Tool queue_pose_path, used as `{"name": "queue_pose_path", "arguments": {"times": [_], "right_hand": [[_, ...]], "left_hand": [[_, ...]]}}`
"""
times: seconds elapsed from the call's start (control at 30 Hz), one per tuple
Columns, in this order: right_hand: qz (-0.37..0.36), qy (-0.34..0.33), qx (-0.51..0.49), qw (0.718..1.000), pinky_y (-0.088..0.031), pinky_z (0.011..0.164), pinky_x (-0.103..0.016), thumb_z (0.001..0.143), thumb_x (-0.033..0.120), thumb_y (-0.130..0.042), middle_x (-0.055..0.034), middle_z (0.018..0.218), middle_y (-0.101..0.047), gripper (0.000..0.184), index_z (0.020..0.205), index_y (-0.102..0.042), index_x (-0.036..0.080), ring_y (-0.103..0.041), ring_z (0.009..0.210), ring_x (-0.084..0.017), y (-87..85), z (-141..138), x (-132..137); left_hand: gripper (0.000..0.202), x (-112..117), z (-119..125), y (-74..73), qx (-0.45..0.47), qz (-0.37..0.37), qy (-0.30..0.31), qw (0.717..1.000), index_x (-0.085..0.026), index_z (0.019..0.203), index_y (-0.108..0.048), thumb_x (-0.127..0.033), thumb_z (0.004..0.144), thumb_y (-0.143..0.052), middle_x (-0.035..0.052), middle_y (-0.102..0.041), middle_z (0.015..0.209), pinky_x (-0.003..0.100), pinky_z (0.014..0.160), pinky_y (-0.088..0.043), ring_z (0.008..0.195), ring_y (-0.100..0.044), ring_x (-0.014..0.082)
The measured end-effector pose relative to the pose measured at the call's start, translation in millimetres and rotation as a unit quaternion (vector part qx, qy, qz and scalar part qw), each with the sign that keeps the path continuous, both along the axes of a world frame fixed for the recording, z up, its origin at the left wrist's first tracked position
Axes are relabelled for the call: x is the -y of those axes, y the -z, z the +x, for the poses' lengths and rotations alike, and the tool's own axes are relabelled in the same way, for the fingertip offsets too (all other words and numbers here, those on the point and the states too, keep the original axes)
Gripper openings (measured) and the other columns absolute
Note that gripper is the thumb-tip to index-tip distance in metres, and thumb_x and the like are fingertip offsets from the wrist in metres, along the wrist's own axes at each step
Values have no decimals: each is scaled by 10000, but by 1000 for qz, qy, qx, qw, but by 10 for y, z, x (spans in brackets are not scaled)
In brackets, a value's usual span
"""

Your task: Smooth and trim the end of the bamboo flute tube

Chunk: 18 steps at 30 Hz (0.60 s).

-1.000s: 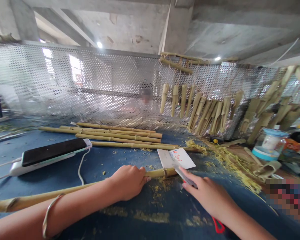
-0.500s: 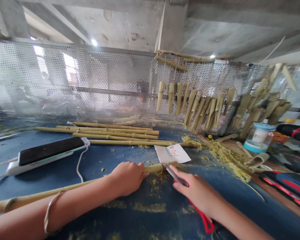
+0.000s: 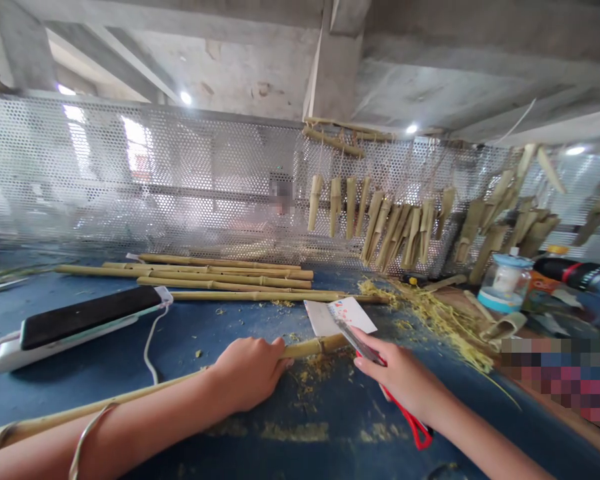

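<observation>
Left hand: It was closed around a bamboo pole (image 3: pixel 310 348) and held the pole down; a thin metal bangle (image 3: pixel 90 433) sat on the forearm.
Right hand: The hand (image 3: pixel 397 380) was in narrow grip on a knife (image 3: pixel 355 340), and the red handle (image 3: pixel 411 420) stood out below the wrist.
Blade: It lay over the pole's far end, but I cannot tell if it was touching.
Pole: It ran from lower left across the blue worktop (image 3: pixel 130 320), with yellow shavings (image 3: pixel 315 381) beside it.
Near things: A white card (image 3: pixel 323 319) lay just behind the pole end.
Rest: Other bamboo poles (image 3: pixel 205 273) lay in a row, a phone (image 3: pixel 85 319) lay on a white power bank (image 3: pixel 10 355), and cut bamboo pieces (image 3: pixel 375 227) hung on a perforated metal screen (image 3: pixel 130 167).
</observation>
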State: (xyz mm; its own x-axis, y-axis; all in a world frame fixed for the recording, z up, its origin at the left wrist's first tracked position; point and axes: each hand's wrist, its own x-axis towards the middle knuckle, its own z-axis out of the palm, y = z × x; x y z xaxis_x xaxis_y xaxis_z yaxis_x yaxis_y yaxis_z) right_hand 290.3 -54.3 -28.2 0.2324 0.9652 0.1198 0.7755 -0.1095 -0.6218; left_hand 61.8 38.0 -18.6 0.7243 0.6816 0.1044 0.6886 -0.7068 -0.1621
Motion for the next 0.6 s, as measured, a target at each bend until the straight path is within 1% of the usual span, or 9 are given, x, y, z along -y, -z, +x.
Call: {"name": "queue_pose_path", "arguments": {"times": [0.1, 0.17, 0.23, 0.33, 0.43, 0.53, 0.6], "right_hand": [[-16, -25, 60, 998, -318, 432, -227, 781, 344, -446, 55, 410, -449, 527, 1296, -402, 234, -445, 377, -118, 18, -52, 33], [-21, -22, 98, 995, -303, 427, -225, 790, 339, -435, 50, 398, -445, 511, 1291, -408, 243, -443, 378, -121, 42, -100, 41], [-26, -21, 117, 993, -302, 432, -224, 796, 342, -422, 29, 446, -508, 494, 1284, -416, 262, -472, 411, -129, 65, -128, 35], [-14, -34, 130, 991, -324, 461, -224, 788, 350, -432, -5, 600, -616, 469, 1254, -448, 296, -537, 516, -149, 87, -118, 15], [-7, -24, 153, 988, -334, 461, -229, 783, 356, -433, -8, 608, -630, 467, 1244, -463, 289, -542, 518, -159, 96, -80, -1], [-7, -23, 162, 987, -338, 461, -233, 789, 358, -423, 1, 615, -635, 459, 1243, -461, 307, -546, 526, -161, 100, -59, -7], [-16, -23, 164, 986, -327, 442, -236, 792, 362, -416, 2, 572, -619, 464, 1250, -455, 296, -538, 495, -161, 102, -55, -10]], "left_hand": [[448, -20, -1, -11, -1, -6, -15, 1000, -178, 944, -549, -434, 854, -192, 94, -632, 716, 329, 574, -461, 645, -621, 223], [467, -43, 0, -13, -4, -15, -19, 1000, -178, 933, -560, -447, 854, -187, 94, -631, 727, 325, 591, -465, 659, -620, 214], [489, -70, -2, -10, -11, -21, -13, 1000, -179, 909, -575, -461, 853, -179, 94, -630, 727, 324, 598, -467, 664, -618, 210], [513, -102, -4, 3, -17, -19, 1, 1000, -182, 881, -586, -469, 854, -162, 92, -628, 713, 333, 585, -469, 654, -617, 218], [494, -117, -1, 17, -18, -15, 3, 1000, -181, 871, -589, -450, 856, -175, 88, -627, 692, 334, 570, -466, 633, -616, 216], [471, -119, 8, 27, -16, -9, 4, 1000, -186, 854, -591, -442, 855, -196, 89, -631, 680, 329, 549, -460, 608, -613, 211], [468, -117, 14, 31, -15, -3, 4, 1000, -186, 839, -590, -442, 854, -200, 92, -633, 672, 325, 532, -454, 592, -610, 211]]}}
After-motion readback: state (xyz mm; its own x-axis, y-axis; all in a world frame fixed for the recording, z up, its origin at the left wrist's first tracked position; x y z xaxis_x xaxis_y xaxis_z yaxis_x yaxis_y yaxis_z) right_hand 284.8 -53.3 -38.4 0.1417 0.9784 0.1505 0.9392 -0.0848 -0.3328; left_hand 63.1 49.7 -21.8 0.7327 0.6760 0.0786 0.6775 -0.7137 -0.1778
